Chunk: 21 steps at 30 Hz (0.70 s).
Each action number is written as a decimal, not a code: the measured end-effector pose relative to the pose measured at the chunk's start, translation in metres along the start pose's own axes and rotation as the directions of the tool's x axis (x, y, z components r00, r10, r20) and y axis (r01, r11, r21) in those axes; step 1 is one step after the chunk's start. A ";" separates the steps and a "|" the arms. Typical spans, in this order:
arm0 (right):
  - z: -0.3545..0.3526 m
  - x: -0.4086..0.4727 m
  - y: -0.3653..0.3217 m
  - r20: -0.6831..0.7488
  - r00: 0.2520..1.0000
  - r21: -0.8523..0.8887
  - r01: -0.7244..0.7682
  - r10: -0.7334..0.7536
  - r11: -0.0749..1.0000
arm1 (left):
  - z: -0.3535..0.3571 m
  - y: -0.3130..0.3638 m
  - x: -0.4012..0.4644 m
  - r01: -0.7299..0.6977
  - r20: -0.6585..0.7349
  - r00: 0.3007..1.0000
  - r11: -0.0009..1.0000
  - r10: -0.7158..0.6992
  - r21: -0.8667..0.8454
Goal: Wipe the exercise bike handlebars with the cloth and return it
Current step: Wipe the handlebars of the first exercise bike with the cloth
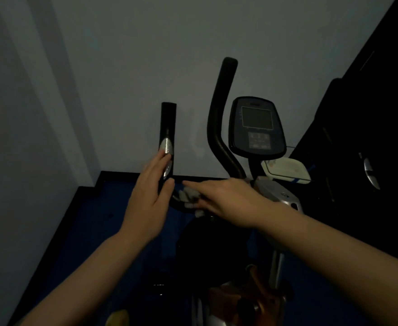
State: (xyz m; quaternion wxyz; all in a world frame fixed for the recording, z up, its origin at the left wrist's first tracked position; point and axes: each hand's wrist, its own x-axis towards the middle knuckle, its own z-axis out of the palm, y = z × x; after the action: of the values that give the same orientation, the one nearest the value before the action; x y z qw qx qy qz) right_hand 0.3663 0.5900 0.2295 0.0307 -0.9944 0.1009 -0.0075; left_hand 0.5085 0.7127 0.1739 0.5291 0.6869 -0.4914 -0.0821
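At nine o'clock of the dim frame's centre, the left hand [151, 194] rests straight-fingered against the black left handlebar [168, 128] with silver pulse pads. Just right, the right hand [226, 198] presses a pale grey cloth [188, 196] onto the crossbar. At three o'clock stand the curved handlebar [219, 118] and console [256, 125].

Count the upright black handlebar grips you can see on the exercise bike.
2. One grip stands left, with the left hand resting against it; the taller curved grip rises beside the console. More may be hidden in the dark at right.
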 end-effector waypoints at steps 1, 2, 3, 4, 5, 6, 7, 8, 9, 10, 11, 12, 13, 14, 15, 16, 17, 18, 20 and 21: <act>-0.003 0.003 -0.001 0.002 1.000 0.059 0.022 -0.022 0.998 | -0.002 -0.003 0.000 -0.005 0.007 1.000 1.000 0.005 -0.002; -0.008 0.003 0.003 0.022 0.999 0.094 0.027 -0.029 0.995 | -0.006 -0.005 0.001 -0.011 0.019 1.000 1.000 0.011 -0.008; -0.012 -0.001 0.009 0.057 0.998 0.105 0.027 -0.033 0.994 | -0.011 -0.008 0.003 -0.013 0.037 0.999 1.000 0.014 -0.018; -0.015 -0.005 0.015 0.082 0.996 0.090 0.031 -0.039 0.995 | -0.017 -0.010 0.004 -0.012 0.055 0.998 0.999 0.013 -0.033; -0.017 -0.008 0.017 0.102 0.994 0.057 0.022 -0.027 0.998 | -0.022 -0.012 0.006 -0.009 0.071 0.997 0.999 0.013 -0.050; -0.017 -0.007 0.014 0.111 0.994 0.034 -0.004 0.001 0.999 | -0.026 -0.013 0.008 -0.008 0.089 0.996 0.998 0.013 -0.067; -0.017 0.000 0.008 0.114 0.993 0.038 -0.047 0.042 0.998 | -0.028 -0.014 0.010 -0.005 0.103 0.995 0.997 0.013 -0.077; -0.014 0.012 0.000 0.107 0.992 0.080 -0.080 0.071 0.994 | -0.029 -0.014 0.011 -0.004 0.106 0.994 0.997 0.012 -0.081; -0.009 0.024 -0.008 0.107 0.989 0.158 -0.119 0.102 0.980 | -0.029 -0.013 0.012 -0.001 0.101 0.995 0.997 0.010 -0.082; -0.006 0.033 -0.016 0.115 0.984 0.236 -0.161 0.137 0.958 | -0.028 -0.013 0.013 0.001 0.089 0.996 0.996 0.007 -0.084; -0.004 0.037 -0.021 0.113 0.979 0.300 -0.194 0.168 0.934 | -0.028 -0.013 0.015 0.002 0.071 0.997 0.996 0.005 -0.088; -0.005 0.036 -0.023 0.101 0.975 0.324 -0.221 0.198 0.920 | -0.029 -0.013 0.018 -0.003 0.053 0.999 0.996 0.008 -0.091; -0.005 0.029 -0.022 0.098 0.966 0.312 -0.256 0.237 0.915 | -0.030 -0.013 0.022 -0.016 0.040 0.999 0.996 0.020 -0.090; -0.004 0.021 -0.020 0.107 0.954 0.272 -0.299 0.280 0.915 | -0.031 -0.014 0.027 -0.037 0.031 0.999 0.995 0.040 -0.090; -0.003 0.014 -0.019 0.111 0.938 0.226 -0.344 0.327 0.911 | -0.032 -0.015 0.033 -0.061 0.029 0.998 0.994 0.064 -0.094; -0.002 0.011 -0.023 0.114 0.919 0.205 -0.394 0.378 0.896 | -0.033 -0.017 0.039 -0.082 0.035 0.996 0.991 0.086 -0.101; 0.001 0.014 -0.030 0.109 0.900 0.213 -0.436 0.422 0.875 | -0.033 -0.019 0.045 -0.094 0.049 0.994 0.989 0.100 -0.111; 0.003 0.025 -0.038 0.087 0.884 0.234 -0.466 0.460 0.853 | -0.034 -0.022 0.051 -0.103 0.065 0.992 0.988 0.111 -0.118; 0.010 0.050 -0.056 0.044 0.866 0.218 -0.495 0.498 0.841 | -0.034 -0.028 0.062 -0.127 0.087 0.987 0.984 0.138 -0.126; 0.011 0.059 -0.064 0.029 0.861 0.184 -0.505 0.509 0.844 | -0.035 -0.033 0.068 -0.138 0.098 0.984 0.981 0.152 -0.136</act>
State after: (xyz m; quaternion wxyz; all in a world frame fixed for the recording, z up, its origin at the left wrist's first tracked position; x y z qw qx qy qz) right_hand 0.4374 0.6411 0.2235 0.1227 -0.9251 0.3589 -0.0188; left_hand 0.5843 0.6824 0.1895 0.5494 0.6085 -0.5616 -0.1117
